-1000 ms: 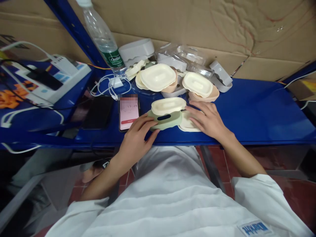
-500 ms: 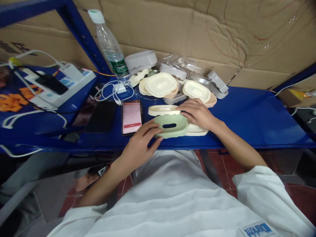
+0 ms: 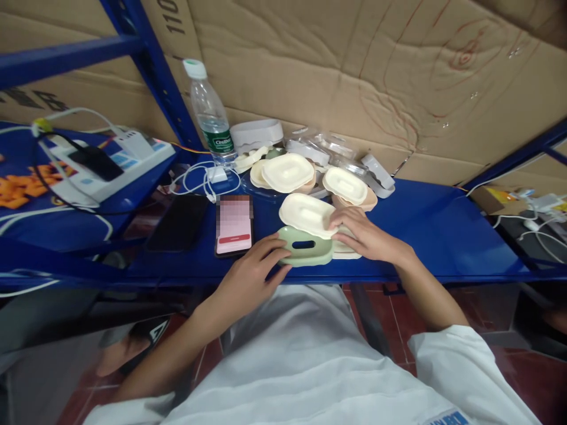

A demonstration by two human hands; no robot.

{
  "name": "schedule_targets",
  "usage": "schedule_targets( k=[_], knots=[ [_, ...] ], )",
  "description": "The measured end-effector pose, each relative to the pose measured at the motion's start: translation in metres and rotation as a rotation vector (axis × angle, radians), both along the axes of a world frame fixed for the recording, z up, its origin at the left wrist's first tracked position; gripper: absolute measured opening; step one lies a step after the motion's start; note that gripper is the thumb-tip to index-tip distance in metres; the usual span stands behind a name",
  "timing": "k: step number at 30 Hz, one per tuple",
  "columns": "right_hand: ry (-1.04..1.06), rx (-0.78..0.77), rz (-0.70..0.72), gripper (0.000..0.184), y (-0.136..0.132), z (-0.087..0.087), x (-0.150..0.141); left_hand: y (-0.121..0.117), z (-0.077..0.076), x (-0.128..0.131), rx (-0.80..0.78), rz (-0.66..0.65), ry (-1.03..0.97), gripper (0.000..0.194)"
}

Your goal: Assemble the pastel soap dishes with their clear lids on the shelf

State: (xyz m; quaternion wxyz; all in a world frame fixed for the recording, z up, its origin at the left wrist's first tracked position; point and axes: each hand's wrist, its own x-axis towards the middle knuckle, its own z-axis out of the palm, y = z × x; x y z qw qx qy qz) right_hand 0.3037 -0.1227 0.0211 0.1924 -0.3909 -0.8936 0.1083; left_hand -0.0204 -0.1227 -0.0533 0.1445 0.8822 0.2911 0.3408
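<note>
A pale green oval dish [image 3: 319, 254] with a long slot in its floor is gripped at its left end by my left hand [image 3: 250, 274], low over the front of the blue table [image 3: 425, 230]. My right hand [image 3: 370, 233] pinches the right end of a cream oval dish [image 3: 305, 213], tilted just behind the green one. Beneath my right hand lies another cream piece [image 3: 348, 252], partly covered. Beyond both hands, more cream dishes sit on peach ones, such as the cream dish [image 3: 290, 171] and a smaller-looking one [image 3: 345, 184].
Left of the dishes lie a lit phone [image 3: 234, 227] and a dark phone [image 3: 177, 223]. A water bottle [image 3: 212, 118], a white cable [image 3: 190, 177], grey rings [image 3: 257, 134] and clear plastic packaging [image 3: 330, 144] stand behind. A power strip [image 3: 146, 159] is farther left.
The cream dish in my right hand has tipped so its broad face shows, and it now overlaps the green dish's back edge. My left hand keeps its hold. The camera view has shifted.
</note>
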Motion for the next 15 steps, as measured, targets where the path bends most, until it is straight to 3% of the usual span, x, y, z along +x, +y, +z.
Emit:
schedule_targets(
  k=[4,8,10,13,15],
  knots=[
    [0.041,0.130,-0.263,0.016,-0.051,-0.003,0.027,0.001,0.002,0.000,0.009,0.024,-0.033,0.018],
    [0.159,0.301,-0.741,0.021,-0.099,-0.039,0.097,0.002,0.003,0.002,0.040,0.050,-0.057,0.017],
    [0.160,0.332,-0.896,0.027,-0.108,-0.061,0.134,0.002,0.002,0.003,0.061,0.061,-0.065,0.016],
    [0.093,0.347,-0.909,0.031,-0.102,-0.086,0.169,0.003,0.002,0.002,0.080,0.077,-0.076,0.016],
    [0.038,0.337,-0.839,0.031,-0.091,-0.092,0.173,0.004,0.003,0.001,0.094,0.095,-0.085,0.017]
  ],
)
